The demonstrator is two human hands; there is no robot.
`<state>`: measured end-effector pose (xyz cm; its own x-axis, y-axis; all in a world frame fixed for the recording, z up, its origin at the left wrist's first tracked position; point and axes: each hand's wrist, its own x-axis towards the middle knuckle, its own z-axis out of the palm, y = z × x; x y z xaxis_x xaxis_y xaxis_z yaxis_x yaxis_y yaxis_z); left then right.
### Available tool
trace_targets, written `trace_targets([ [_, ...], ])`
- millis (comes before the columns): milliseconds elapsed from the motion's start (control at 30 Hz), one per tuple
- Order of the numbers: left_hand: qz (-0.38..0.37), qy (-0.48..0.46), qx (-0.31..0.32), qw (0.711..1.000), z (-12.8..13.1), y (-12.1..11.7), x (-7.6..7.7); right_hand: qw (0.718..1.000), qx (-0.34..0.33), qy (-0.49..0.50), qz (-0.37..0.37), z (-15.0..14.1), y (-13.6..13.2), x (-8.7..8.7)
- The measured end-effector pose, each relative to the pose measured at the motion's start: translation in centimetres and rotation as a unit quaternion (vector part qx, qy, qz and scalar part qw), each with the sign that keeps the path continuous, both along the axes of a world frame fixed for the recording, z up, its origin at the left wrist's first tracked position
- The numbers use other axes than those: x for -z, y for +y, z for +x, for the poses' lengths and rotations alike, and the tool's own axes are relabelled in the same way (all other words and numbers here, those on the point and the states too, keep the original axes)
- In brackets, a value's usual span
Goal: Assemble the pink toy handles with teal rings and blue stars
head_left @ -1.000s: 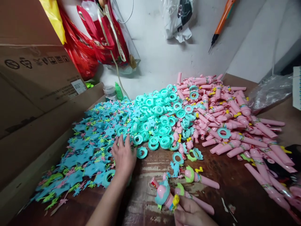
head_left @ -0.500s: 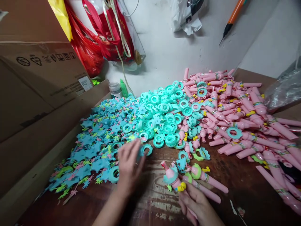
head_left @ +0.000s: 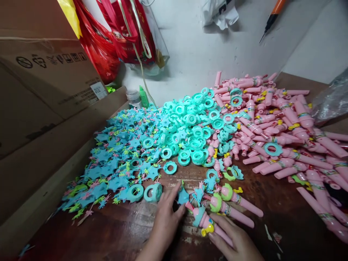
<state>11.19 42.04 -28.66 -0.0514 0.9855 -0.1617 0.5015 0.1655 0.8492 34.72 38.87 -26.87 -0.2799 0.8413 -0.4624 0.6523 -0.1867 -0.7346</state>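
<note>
My right hand (head_left: pixel 235 233) is closed around the handle of a pink plastic toy wand (head_left: pixel 221 233), low over the table. The wand has a red-striped tip, a turquoise collar and a yellow knob. Just left of its tip, my left hand (head_left: pixel 167 214) has a blue star-shaped piece (head_left: pixel 183 196) between finger and thumb. Beside the left knuckles lies a turquoise ring (head_left: pixel 153 192). Two pink wands with lime-green collars (head_left: pixel 216 203) lie beyond the held one. Another blue piece (head_left: pixel 198 194) rests near their tips.
Blue star pieces (head_left: pixel 108 170) spread along the left, turquoise rings (head_left: pixel 191 119) heap in the middle, and pink wands (head_left: pixel 288 145) pile on the right. A cardboard box (head_left: pixel 46 90) borders the left side. Bags (head_left: pixel 122 36) and an orange-handled tool (head_left: pixel 272 18) hang at the wall.
My left hand has come from the star pile toward the wand, bringing a blue star piece. The wand in my right hand has shifted slightly right and lower, its tip still pointing up-left.
</note>
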Motion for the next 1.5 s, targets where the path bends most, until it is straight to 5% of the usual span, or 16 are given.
trace_targets([
  [133, -0.016, 0.006, 0.033, 0.999, 1.1, -0.1, -0.5, 0.992, -0.074, -0.101, -0.027, 1.1, 0.4, 0.1],
  [633, 0.009, -0.023, 0.064, 0.998, 1.0, -1.0, 1.0, 0.999, 0.02, -0.045, 0.01, 0.0, -0.1, -2.3],
  [833, 0.025, -0.018, 0.108, 0.994, 0.6, -0.8, 1.3, 0.995, -0.023, -0.098, -0.003, -0.1, 0.9, -3.3],
  [1067, 0.024, -0.026, 0.133, 0.991, 0.4, -0.5, 1.2, 0.926, -0.178, -0.333, 0.006, -4.4, 4.2, -9.2],
  [1167, 0.022, -0.045, 0.134, 0.99, 0.5, -0.5, 1.7, 0.891, -0.192, -0.411, 0.02, -7.2, 5.4, -10.1],
  [1300, 0.031, -0.047, 0.119, 0.991, 0.3, -0.3, 2.0, 0.891, -0.183, -0.412, 0.061, -7.2, 4.5, -8.2],
  [1500, 0.058, -0.124, 0.112, 0.984, -0.5, -1.1, -0.3, 0.905, -0.097, -0.298, 0.288, 1.4, 0.3, -1.6],
])
